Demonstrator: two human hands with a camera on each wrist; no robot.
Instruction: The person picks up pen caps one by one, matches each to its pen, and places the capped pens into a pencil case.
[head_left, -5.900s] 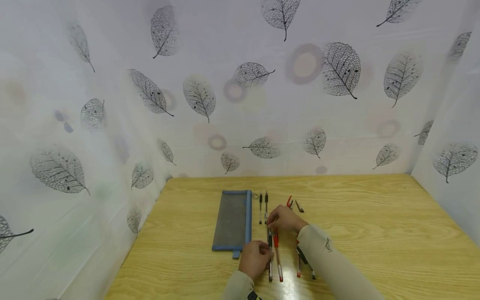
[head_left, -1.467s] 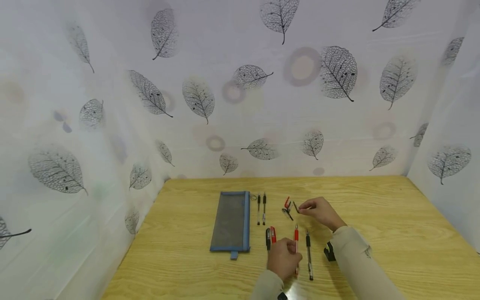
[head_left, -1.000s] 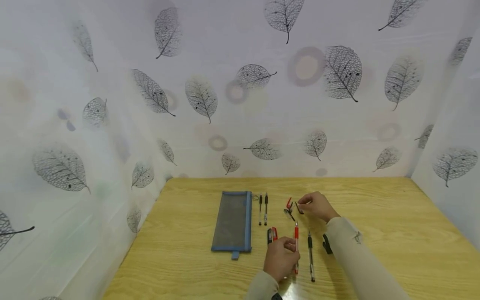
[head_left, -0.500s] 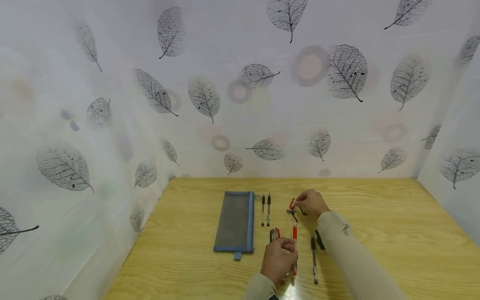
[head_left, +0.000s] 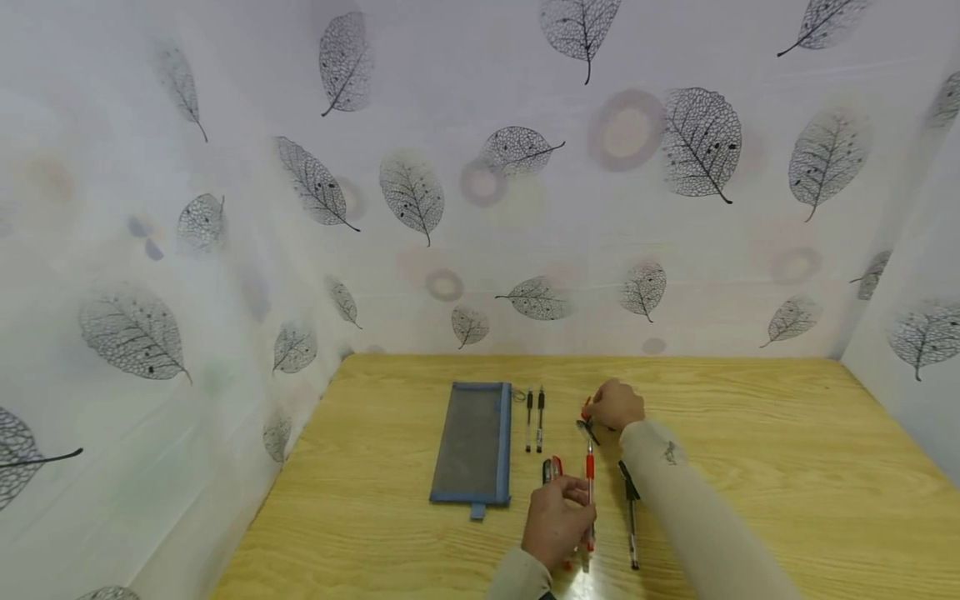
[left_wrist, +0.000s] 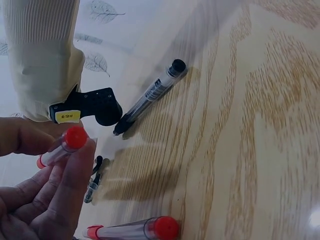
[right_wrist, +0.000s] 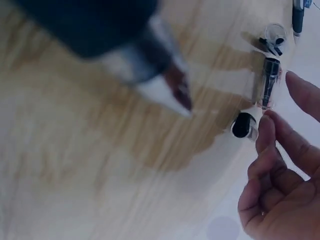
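Observation:
My left hand pinches an uncapped red gel pen, its tip pointing away from me. In the left wrist view the red end of this pen sits between thumb and fingers. Beneath that hand lie a capped red pen and a capped black pen, both partly hidden. My right hand is at the loose pen caps, fingertips beside a red cap. In the right wrist view thumb and forefinger are apart, near a clear cap with a dark clip. Another black cap lies just nearer.
A grey mesh pouch with blue edging lies on the wooden table at left. Two uncapped black pens lie beside it. Another black pen lies by the right sleeve. Leaf-patterned sheeting encloses the back and sides.
My right hand has shifted left from a black cap to the red one. The left hand keeps the red pen; 5.9 s ago it was further left, at a black pen.

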